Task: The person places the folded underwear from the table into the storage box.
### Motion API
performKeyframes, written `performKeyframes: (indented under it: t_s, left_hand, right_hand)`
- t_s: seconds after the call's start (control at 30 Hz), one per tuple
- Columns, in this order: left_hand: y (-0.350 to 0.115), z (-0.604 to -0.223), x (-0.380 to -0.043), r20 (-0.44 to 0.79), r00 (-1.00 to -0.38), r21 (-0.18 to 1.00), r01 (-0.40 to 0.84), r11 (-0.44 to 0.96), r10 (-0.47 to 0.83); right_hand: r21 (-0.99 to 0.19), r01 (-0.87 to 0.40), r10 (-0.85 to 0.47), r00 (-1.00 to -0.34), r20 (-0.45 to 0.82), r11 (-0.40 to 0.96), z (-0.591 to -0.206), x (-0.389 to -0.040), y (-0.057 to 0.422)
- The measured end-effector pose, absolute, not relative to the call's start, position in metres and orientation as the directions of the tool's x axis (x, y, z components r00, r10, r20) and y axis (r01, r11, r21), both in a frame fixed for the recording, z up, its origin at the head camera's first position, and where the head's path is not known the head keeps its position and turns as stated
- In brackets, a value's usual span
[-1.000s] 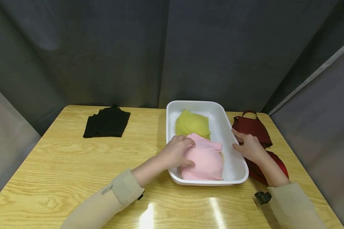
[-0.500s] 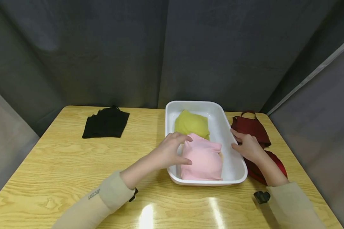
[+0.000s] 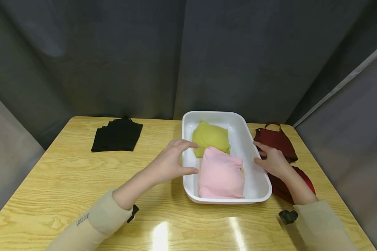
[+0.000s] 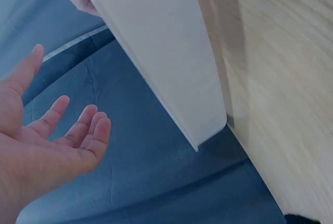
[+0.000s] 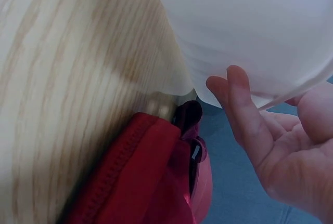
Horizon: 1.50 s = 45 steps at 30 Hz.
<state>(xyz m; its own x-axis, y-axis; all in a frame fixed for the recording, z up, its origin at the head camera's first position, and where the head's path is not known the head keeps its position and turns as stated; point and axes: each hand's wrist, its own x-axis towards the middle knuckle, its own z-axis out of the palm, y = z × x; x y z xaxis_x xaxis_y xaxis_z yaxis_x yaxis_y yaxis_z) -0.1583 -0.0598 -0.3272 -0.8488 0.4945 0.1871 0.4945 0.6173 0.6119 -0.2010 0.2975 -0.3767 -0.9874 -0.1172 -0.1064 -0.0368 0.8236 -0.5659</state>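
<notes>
A white plastic bin (image 3: pixel 249 153) stands on the table, holding a folded pink garment (image 3: pixel 221 176) in its near part and a folded yellow-green garment (image 3: pixel 212 136) behind. Over the bin's left edge is my left hand (image 3: pixel 169 162), thumb and fingers spread and nothing between them. The left wrist view shows this hand (image 4: pixel 57 135) with its palm bare, apart from the bin's outer wall (image 4: pixel 156 47). My right hand (image 3: pixel 274 162) grips the bin's right rim, thumb inside. In the right wrist view, fingers (image 5: pixel 242 102) lie against the outer wall.
Right of the bin lie dark red folded garments, one with a strap loop (image 3: pixel 274 141) and another (image 3: pixel 304 181) partly under my right forearm. A black folded garment (image 3: pixel 117 135) lies at the table's back left. Dark curtains (image 3: pixel 128 62) hang behind the wooden table (image 3: pixel 66 184).
My left hand has drawn back leftward from the pink garment and its thumb and fingers have spread wider. The right hand has stayed at the rim; the garments lie as before.
</notes>
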Motion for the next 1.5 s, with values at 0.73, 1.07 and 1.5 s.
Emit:
performKeyframes:
  t_s: [0.73, 1.07, 1.5]
  left_hand:
    - [-0.116, -0.311, -0.159, 0.368, -0.871, 0.650, 0.492, 0.580, 0.326]
    - [-0.142, -0.320, -0.161, 0.378, -0.890, 0.686, 0.455, 0.567, 0.256]
    - [-0.179, -0.343, -0.174, 0.471, -0.876, 0.673, 0.434, 0.598, 0.104]
  right_hand:
    - [-0.625, 0.017, -0.084, -0.988, -0.132, 0.780, -0.380, -0.202, 0.299]
    - [-0.635, -0.003, -0.105, -0.987, -0.123, 0.773, -0.381, -0.202, 0.300]
    - [-0.642, 0.000, -0.114, -0.984, -0.136, 0.767, -0.381, -0.202, 0.300]
